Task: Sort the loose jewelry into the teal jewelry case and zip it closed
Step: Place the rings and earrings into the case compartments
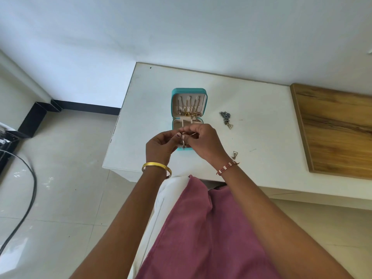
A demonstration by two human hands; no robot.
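The teal jewelry case (189, 91) lies open on the white table (251, 109), its lid holding several gold chains on hooks. Both hands hover over the case's lower tray. My left hand (163, 144) and my right hand (203, 138) pinch a small piece of jewelry between their fingertips, a little pendant dangling beneath; it is too small to make out. A grey beaded necklace with a triangle pendant (226, 118) lies loose to the right of the case. A small triangular earring (234, 155) lies near my right wrist.
A wooden board (338, 129) covers the table's right end. The table's left edge drops to a tiled floor with a black cable (30, 188). Pink and white fabric (201, 228) fills the space beneath my arms.
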